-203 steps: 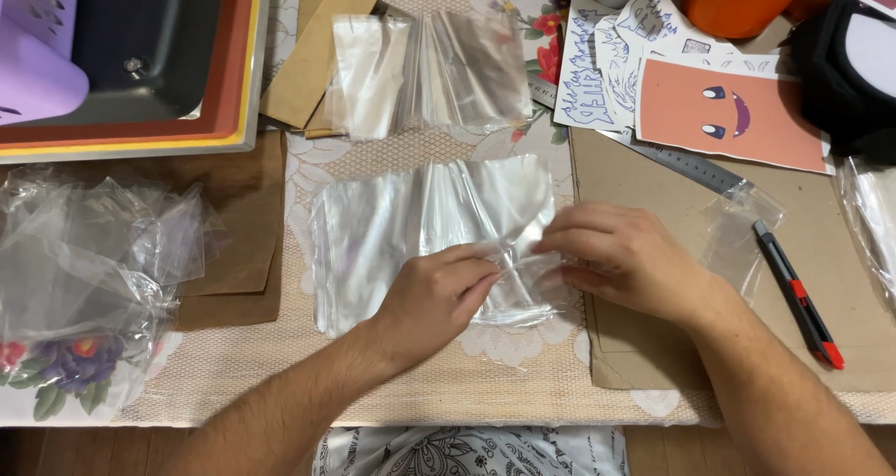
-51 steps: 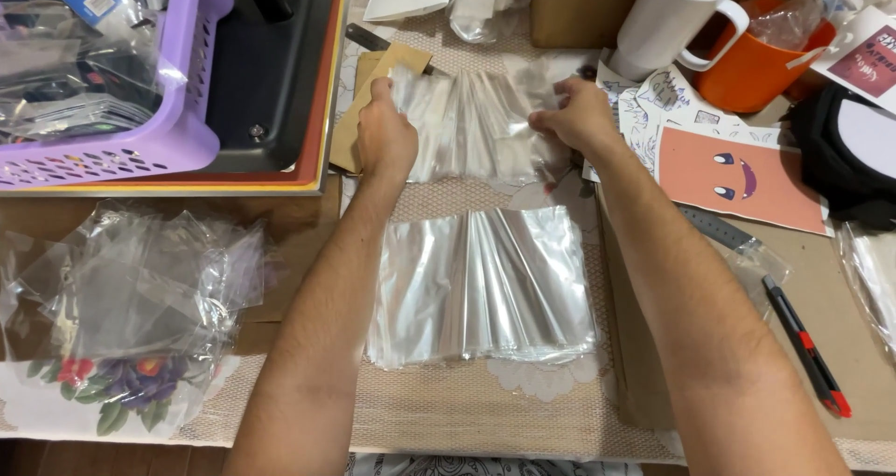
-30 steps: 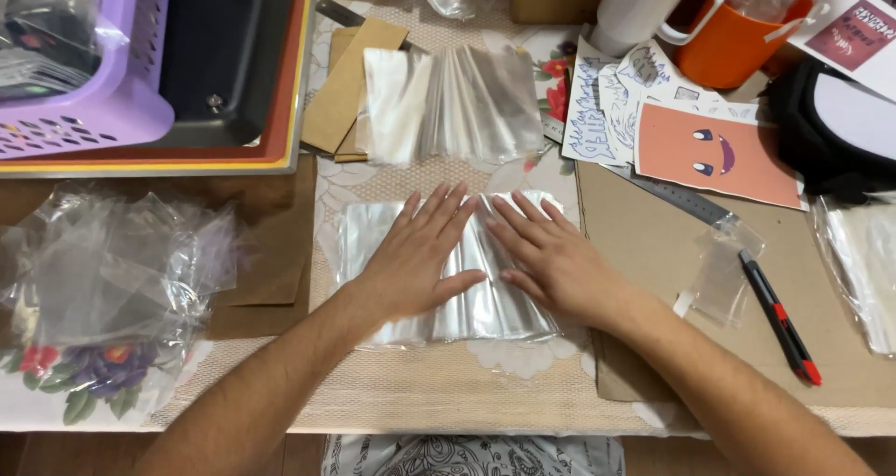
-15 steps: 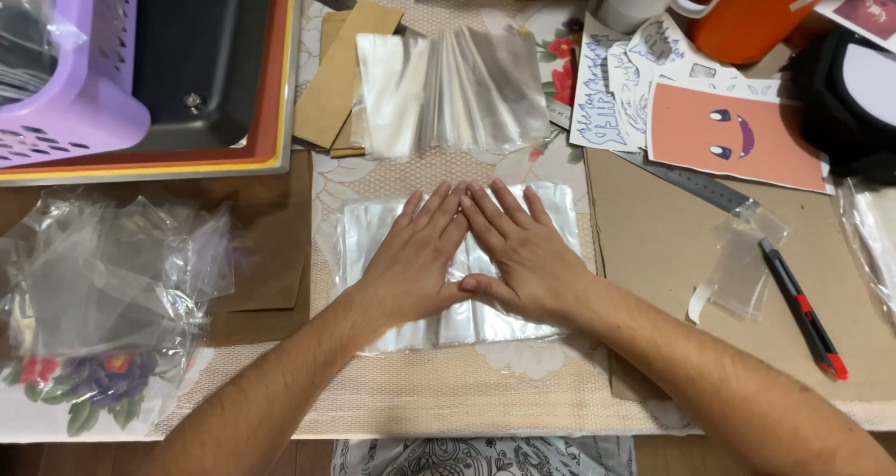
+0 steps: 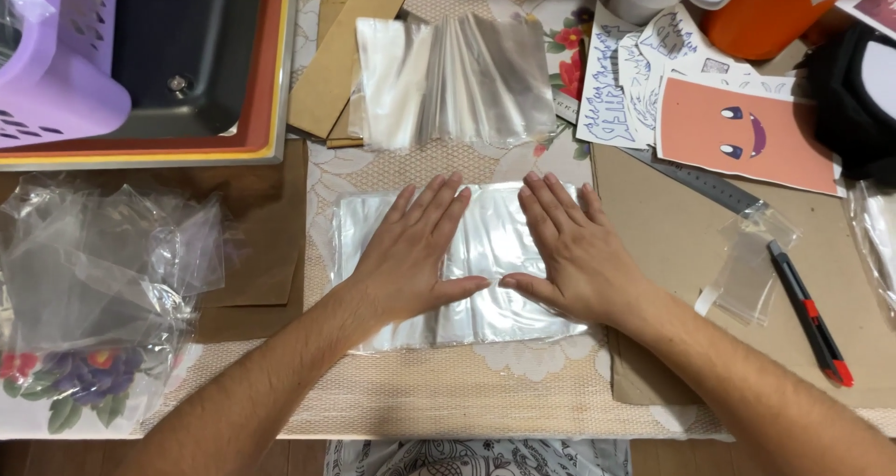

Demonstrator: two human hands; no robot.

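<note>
Clear plastic bags (image 5: 485,252) lie stacked mid-worktop, both hands, left (image 5: 411,252) and right (image 5: 574,252), spread flat on them, gripping nothing. Light, limp and probably slippery; best pinched at the six o'clock edge.

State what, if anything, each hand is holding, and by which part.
Nothing is gripped. The left hand and right hand lie flat, palms down and fingers spread, pressing on the middle of the stack of clear plastic bags on the table.
</note>
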